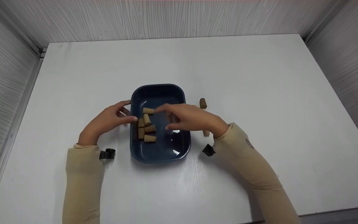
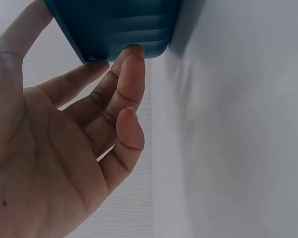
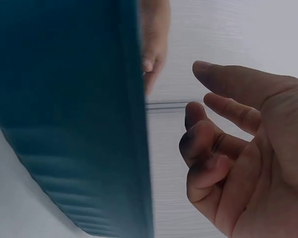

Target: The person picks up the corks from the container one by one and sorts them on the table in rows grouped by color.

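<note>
A dark blue rectangular dish (image 1: 160, 160) with rounded corners stands on the table. Several tapered cork stoppers (image 1: 150, 138) lie clustered along its left inner side, some light tan, some darker brown. My left hand (image 1: 110, 118) holds the dish's left side, thumb over the rim and the other fingers at the outer wall. Over the dish, reaching in across its right rim, is my right hand (image 1: 188, 117). Its index fingertip is right beside the uppermost light cork (image 1: 148, 110), while thumb and index stand apart. Nothing shows between the right fingers (image 3: 198, 136) in the right wrist view.
To the right of the dish a brown cork (image 1: 203, 103) lies on the white table (image 1: 275, 124). Another light cork (image 1: 206, 133) is partly hidden by the right wrist. Pale wood-grain panels (image 1: 172, 21) border the table at the back and sides.
</note>
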{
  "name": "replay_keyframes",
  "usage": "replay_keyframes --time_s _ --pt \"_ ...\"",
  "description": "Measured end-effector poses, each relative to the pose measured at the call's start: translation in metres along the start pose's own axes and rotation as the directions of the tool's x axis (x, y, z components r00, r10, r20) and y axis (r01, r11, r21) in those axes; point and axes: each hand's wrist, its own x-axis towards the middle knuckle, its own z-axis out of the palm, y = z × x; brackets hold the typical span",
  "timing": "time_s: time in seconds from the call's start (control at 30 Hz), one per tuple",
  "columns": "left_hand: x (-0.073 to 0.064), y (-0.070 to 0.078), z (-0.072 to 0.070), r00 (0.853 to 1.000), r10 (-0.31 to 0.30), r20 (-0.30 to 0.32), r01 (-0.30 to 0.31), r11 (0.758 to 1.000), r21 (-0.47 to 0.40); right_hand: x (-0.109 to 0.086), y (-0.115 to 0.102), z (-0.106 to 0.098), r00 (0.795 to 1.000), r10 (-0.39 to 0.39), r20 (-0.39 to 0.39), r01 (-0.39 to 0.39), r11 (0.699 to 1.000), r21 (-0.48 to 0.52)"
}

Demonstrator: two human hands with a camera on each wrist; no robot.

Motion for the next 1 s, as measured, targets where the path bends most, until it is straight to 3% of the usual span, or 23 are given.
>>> replay_keyframes --time_s 0.47,1.0 --pt "0.003 -0.003 0.004 1.0 0.001 0.017 -0.001 1.0 -0.003 0.029 0.002 0.022 0.989 0.043 0.142 -0.033 0.997 -0.072" --pt "0.002 -0.005 0.001 1.0 -0.003 0.021 0.003 1.0 -0.018 0.046 0.008 0.031 0.966 0.013 0.26 0.015 0.994 -0.105"
